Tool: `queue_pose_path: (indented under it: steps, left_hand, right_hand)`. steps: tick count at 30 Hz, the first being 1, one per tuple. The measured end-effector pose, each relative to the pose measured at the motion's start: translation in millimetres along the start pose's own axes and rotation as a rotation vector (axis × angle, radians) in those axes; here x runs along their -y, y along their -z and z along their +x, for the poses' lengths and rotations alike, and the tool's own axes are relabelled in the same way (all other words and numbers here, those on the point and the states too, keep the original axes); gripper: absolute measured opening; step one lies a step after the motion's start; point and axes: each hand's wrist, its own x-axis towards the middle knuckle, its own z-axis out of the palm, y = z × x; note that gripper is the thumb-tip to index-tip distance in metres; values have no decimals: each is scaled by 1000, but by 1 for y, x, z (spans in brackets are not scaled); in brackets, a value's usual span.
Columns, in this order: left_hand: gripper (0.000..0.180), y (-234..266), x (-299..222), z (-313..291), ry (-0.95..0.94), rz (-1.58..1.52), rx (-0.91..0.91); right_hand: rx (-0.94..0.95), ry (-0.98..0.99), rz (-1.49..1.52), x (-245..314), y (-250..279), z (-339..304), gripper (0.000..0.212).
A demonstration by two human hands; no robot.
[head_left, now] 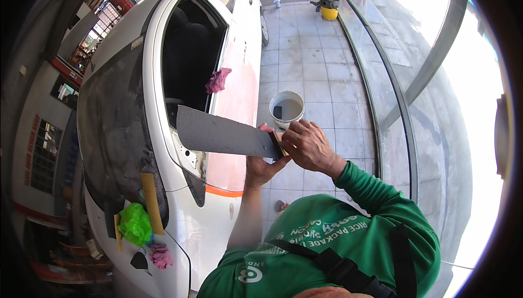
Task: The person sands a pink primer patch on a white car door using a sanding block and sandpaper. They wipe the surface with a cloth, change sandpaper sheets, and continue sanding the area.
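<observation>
A long dark grey strip of sandpaper (223, 133) stretches out to the left from my hands, its far end free above the white car (190, 232). Its near end lies against a small tan block (282, 144). My left hand (261, 171) is closed round the block and the strip's end from below, thumb along the lower edge. From the right, the bent fingers of my right hand (312, 146) press on the block's other side. Beneath the strip, the car's door panel (234, 102) shows a sanded, pinkish patch with orange tape (223, 191) at its edge.
Beyond my hands a white bucket (287, 108) of greyish water stands on the tiled floor. One pink cloth (218, 80) hangs on the window sill. A green plastic bag (135, 223), yellow strips (152, 203) and another pink cloth (160, 256) lie on the car. Glass panels (381, 64) line the right.
</observation>
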Motion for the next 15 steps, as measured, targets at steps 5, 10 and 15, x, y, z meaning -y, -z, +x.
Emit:
queue_pose_path:
  steps: [5, 10, 15]
  left_hand:
    - [90, -10, 2, 0, -74, 58, -32]
    - [97, -21, -1, -14, 218, -148, 9]
    - [103, -19, 9, -18, 255, -386, 9]
  right_hand:
    - [110, -53, -83, -15, -23, -6, 20]
    - [407, -413, 165, -25, -20, -2, 31]
    - [292, -25, 125, -33, -7, -7, 21]
